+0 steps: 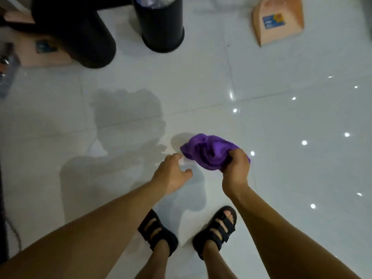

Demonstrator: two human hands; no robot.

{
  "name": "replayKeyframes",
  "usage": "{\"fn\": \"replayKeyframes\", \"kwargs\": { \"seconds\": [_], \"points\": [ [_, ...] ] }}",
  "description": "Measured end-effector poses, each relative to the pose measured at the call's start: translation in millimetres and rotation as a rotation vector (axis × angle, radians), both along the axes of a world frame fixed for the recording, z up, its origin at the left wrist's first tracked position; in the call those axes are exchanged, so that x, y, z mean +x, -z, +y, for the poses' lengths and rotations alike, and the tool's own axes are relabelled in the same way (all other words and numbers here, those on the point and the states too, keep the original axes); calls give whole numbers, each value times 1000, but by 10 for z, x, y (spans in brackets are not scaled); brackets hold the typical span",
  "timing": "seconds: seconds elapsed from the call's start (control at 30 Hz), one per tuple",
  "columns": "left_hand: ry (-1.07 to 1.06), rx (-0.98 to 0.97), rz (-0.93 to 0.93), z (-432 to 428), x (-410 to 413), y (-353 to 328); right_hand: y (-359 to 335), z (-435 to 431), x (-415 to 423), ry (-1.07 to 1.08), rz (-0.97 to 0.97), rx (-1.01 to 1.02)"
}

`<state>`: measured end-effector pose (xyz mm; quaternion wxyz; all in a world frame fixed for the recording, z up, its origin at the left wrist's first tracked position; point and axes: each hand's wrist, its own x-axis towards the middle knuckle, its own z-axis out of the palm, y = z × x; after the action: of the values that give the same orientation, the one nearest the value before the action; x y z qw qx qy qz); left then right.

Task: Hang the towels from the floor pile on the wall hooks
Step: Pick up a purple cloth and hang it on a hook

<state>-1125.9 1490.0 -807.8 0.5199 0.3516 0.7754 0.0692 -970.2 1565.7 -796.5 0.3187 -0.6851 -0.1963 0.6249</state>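
Fingers on the right hand (236,170) are curled tight into a purple towel (209,152), which is bunched into a wad and held in front of the person's feet. Going by the shadow beside it, it is probably just clear of the glossy tiled floor (281,117). The left hand (171,172) is beside the towel with its fingers spread and loose, holding nothing and not touching the cloth. No hooks and no other towels are in view. The main risk is the grip itself: the hand has a fistful from the middle of the wad, so no edge or corner is ready, and a towel pushed onto a hook in a lump would likely slide off. A loose fold could also drop free and trail on the tiles if the left hand does not catch it. The floor looks slick, and turning quickly in the sandals (157,232) toward a wall could mean a slip, or a knock against the black bin (161,27) or the dustpan (278,21) lying ahead.
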Motion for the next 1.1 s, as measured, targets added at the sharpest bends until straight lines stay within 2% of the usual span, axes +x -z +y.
{"fn": "replayKeyframes", "kwargs": {
  "seconds": [0.1,0.23,0.3,0.37,0.43,0.5,0.63,0.73,0.83,0.9,0.93,1.03,1.1],
  "points": [
    [-8,147,-59,304,-207,-953,-1159,259,-215,-126,119,37],
    [-75,269,-86,588,-629,-2218,-2649,558,-474,-447,320,117],
    [-32,356,-116,639,-862,-2852,-3302,656,-642,-566,440,147],
    [64,423,-126,652,-1065,-3486,-3893,720,-864,-730,475,202],
    [97,467,-150,625,-1250,-4081,-4456,747,-1115,-922,403,305],
    [72,508,-145,571,-1441,-4609,-4967,764,-1350,-1044,234,459],
    [-76,620,-209,335,-1852,-5493,-5722,768,-1683,-1220,-93,682],
    [-226,746,-133,193,-2116,-6033,-6003,706,-1869,-1424,-298,750],
    [-413,933,-16,118,-2332,-6519,-6060,601,-2073,-1375,-476,833],
    [-480,1008,-23,111,-2397,-6779,-6084,490,-2229,-1310,-408,796],
    [-518,1035,-81,124,-2393,-6877,-6114,407,-2312,-1300,-313,766],
    [-645,1105,-295,225,-2341,-7102,-6234,164,-2579,-1245,157,623],
    [-730,1154,-378,303,-2380,-7198,-6324,103,-2722,-1288,415,538]
  ]
}}
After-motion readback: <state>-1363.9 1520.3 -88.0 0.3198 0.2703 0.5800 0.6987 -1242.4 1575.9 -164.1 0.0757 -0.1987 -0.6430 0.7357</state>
